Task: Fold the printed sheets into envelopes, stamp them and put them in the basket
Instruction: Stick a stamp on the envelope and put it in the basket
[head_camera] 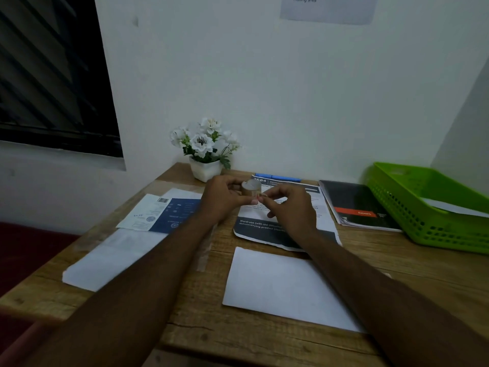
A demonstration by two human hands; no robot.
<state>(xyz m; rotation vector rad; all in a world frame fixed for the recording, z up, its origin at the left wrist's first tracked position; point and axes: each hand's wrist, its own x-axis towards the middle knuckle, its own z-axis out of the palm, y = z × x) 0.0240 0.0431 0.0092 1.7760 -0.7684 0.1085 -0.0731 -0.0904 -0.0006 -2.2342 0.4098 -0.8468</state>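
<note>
Table (238,335): wooden; my forearms hide much of its near part.
White sheet (280,284): blank, nearest me, well in front of the flower pot (205,169) and to its right. My right forearm covers its right corner.
Pale paper (113,258): in front and left of the flower pot, blurred, with nothing legible.
Blue-and-white leaflet (169,211): closer to the flower pot, at the pale paper's far end. My left wrist hides its right edge.
Printed sheet (254,229): in front-right of the flower pot, beyond the white sheet. My right hand covers its middle.
Left hand (222,200): fingers curled round the small roll (250,188), just in front of the flower pot.
Right hand (291,207): thumb and forefinger pinch at the small roll's near edge. What lies between them is too small to see.
Small roll: brownish with a pale top. I cannot tell whether it is tape or a stamp.
Dark booklet (357,205): right of the flower pot.
Green basket (436,229): far right of the flower pot, cut off by the frame. White paper (455,206) lies inside, partly behind its wall.
Blue pen (277,177): right of the flower pot, behind the printed sheet.
Notice (328,7): above-right of the flower pot, cut off at the top.
</note>
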